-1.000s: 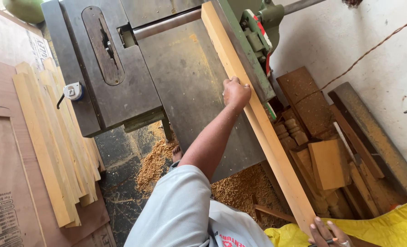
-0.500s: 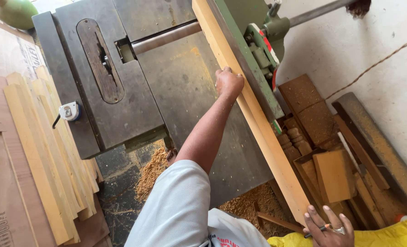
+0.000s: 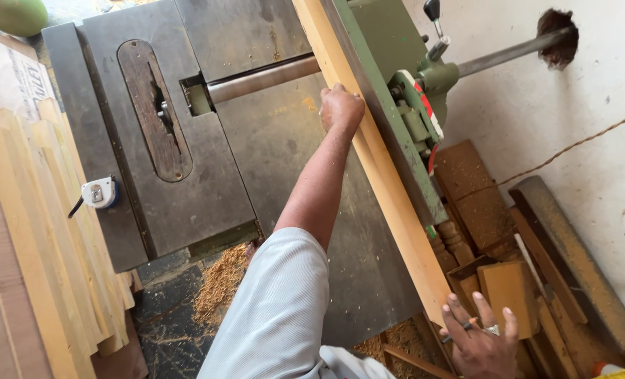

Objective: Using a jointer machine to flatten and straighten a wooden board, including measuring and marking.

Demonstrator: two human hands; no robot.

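A long pale wooden plank (image 3: pixel 391 203) stands on edge on the dark metal table of a planing machine (image 3: pixel 270 151), leaning against its green fence (image 3: pixel 386 119). My left hand (image 3: pixel 341 107) reaches out on a grey-sleeved arm and grips the plank's top edge beside the cutter roller (image 3: pixel 263 78). My right hand (image 3: pixel 478 337), wearing a ring, presses spread fingers on the plank's near end and has a thin pencil between two fingers.
A white tape measure (image 3: pixel 98 193) lies on the machine's left edge. A stack of pale planks (image 3: pixel 35 231) lies to the left. Sawdust (image 3: pixel 217 284) covers the floor below. Wood offcuts (image 3: pixel 505 281) are piled by the wall on the right. A metal rod (image 3: pixel 509 52) enters the wall.
The plank has slid forward along the fence. My left hand has moved ahead with it towards the cutter roller, and my right hand has come further into view at the plank's end.
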